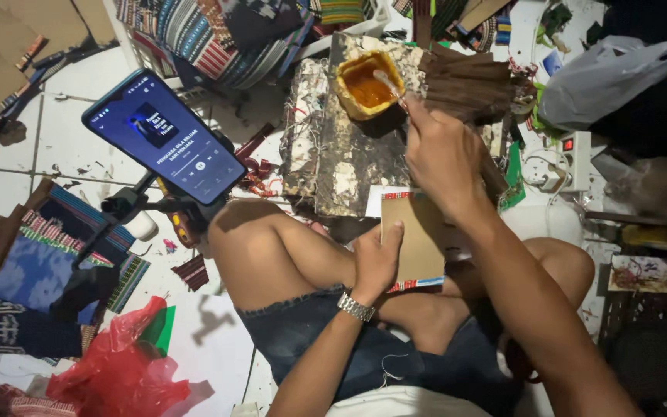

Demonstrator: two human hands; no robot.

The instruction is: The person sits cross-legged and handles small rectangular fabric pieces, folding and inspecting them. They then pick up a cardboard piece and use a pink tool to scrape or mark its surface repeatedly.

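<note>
Sitting on the tiled floor (pixel 63 139) with my knees apart, I have my left hand (pixel 376 259) gripping the near left edge of a flat brown cardboard piece (pixel 417 239), thumb on top and fingers curled under it, so the piece rests tilted across my lap. A silver wristwatch (pixel 356 307) sits on that wrist. My right hand (pixel 440 150) is closed around the handle of a small brush (pixel 389 83), pinching it between thumb and fingers, and the brush tip dips into a yellow tub of orange glue (pixel 367 83). The tub stands on a stained, crusted board (pixel 333 166) just beyond the cardboard piece, and a bundle of dark brown sticks (pixel 468 85) lies right beside the tub, to its right. To my left a phone (pixel 165 137) with its screen lit is clamped on a black stand (pixel 121 205), well apart from both hands. Striped woven cloths (pixel 40 255) lie on the floor further left, with a crumpled red plastic bag (pixel 121 363) near my left leg. A white power strip (pixel 573 158) and a pale plastic bag (pixel 607 73) sit off to the right.
</note>
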